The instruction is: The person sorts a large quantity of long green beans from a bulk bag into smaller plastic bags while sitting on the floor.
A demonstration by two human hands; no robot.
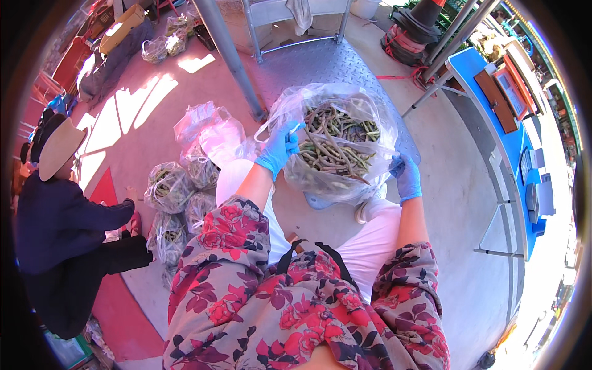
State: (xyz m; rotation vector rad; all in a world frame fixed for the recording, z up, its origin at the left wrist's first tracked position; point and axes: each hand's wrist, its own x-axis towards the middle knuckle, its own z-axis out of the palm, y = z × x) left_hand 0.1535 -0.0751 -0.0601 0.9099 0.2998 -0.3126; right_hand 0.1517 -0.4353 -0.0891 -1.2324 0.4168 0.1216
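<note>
In blue gloves, my left hand (280, 147) and my right hand (406, 176) each grip the edge of a clear plastic bag (323, 185), one on either side. The bag's mouth is open and shows long green and purplish bean pods (335, 157); part of its film crosses over them. It rests on the diamond-plate metal platform (296, 58) of a floor scale, near its closer end. My fingertips are partly hidden by the film.
Several tied bags of pods (169, 187) stand on the floor to the left, near pink plastic bags (217, 132). A person in a straw hat (60, 150) sits at far left. A blue folding table (495, 125) is at right; a metal post (231, 60) rises beside the platform.
</note>
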